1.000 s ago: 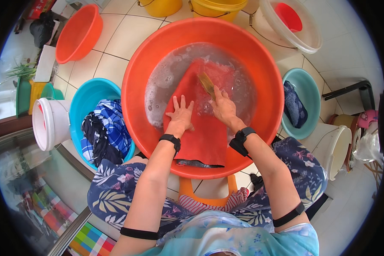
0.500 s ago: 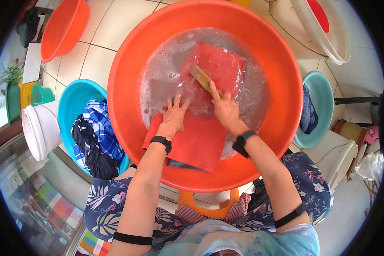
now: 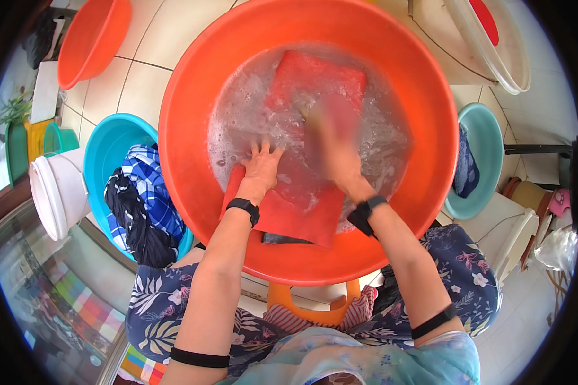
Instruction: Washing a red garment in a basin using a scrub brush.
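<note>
A red cloth (image 3: 302, 218) lies in soapy grey water (image 3: 234, 109) inside a large orange basin (image 3: 186, 212). Its near part rests on the basin's sloping side, and a far red part (image 3: 318, 70) lies in the water; whether they are one piece I cannot tell. My left hand (image 3: 261, 168) presses on the cloth's left side, fingers spread at the waterline. Over the middle of the basin, my right hand (image 3: 334, 144) is blurred by motion, closed round a wooden scrubbing brush (image 3: 304, 111) that is mostly smeared. A dark edge (image 3: 282, 238) shows under the cloth's near side.
To the left stands a blue tub (image 3: 103, 138) with checked and black clothes (image 3: 151, 186), beside a white bucket (image 3: 51, 196). A smaller orange basin (image 3: 96, 42) is far left. On the right are a teal basin (image 3: 485, 128) with dark cloth and a large pale bucket (image 3: 494, 45).
My right hand has swept the brush nearer to me and is now blurred. The near cloth has shifted slightly away from me, with more water over it. My left hand stays almost in place.
</note>
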Motion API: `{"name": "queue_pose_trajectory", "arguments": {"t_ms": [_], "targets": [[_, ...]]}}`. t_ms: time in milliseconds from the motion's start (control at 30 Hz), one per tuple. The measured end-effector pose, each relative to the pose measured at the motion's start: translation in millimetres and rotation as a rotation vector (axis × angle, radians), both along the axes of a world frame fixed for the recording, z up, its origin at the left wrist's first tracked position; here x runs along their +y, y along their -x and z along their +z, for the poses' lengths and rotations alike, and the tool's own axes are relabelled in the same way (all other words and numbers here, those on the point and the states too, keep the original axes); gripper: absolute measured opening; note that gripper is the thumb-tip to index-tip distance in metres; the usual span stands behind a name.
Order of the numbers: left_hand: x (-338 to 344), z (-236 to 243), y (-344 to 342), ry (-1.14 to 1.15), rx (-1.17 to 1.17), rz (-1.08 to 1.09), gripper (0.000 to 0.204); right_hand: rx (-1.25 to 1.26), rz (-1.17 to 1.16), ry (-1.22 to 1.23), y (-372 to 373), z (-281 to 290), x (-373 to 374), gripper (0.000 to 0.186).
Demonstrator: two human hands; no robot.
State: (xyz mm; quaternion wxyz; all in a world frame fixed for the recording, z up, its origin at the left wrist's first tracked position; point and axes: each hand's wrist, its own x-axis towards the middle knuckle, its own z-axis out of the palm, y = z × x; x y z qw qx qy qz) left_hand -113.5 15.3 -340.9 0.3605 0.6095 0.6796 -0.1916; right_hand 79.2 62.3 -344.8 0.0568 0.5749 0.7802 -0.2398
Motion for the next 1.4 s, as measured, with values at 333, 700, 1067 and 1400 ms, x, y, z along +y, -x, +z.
{"name": "queue_pose_trajectory", "arguments": {"t_ms": [333,700,1067,1400], "targets": [[13,31,-18,0.052,-0.1,0.131,0.108,-0.021,-0.126,0.205,-32,25,-26,0.062],[3,31,-63,0.169,-0.206,-0.003,0.099,0.008,-0.288,0.008,9,1,72,0.062],[-2,33,-56,0.182,-0.189,0.016,0.095,0.021,-0.232,0.085,-38,-2,-16,0.069],[-5,28,-50,0.187,-0.27,0.094,0.095,0.035,-0.226,0.116,-45,11,-25,0.067]]}}
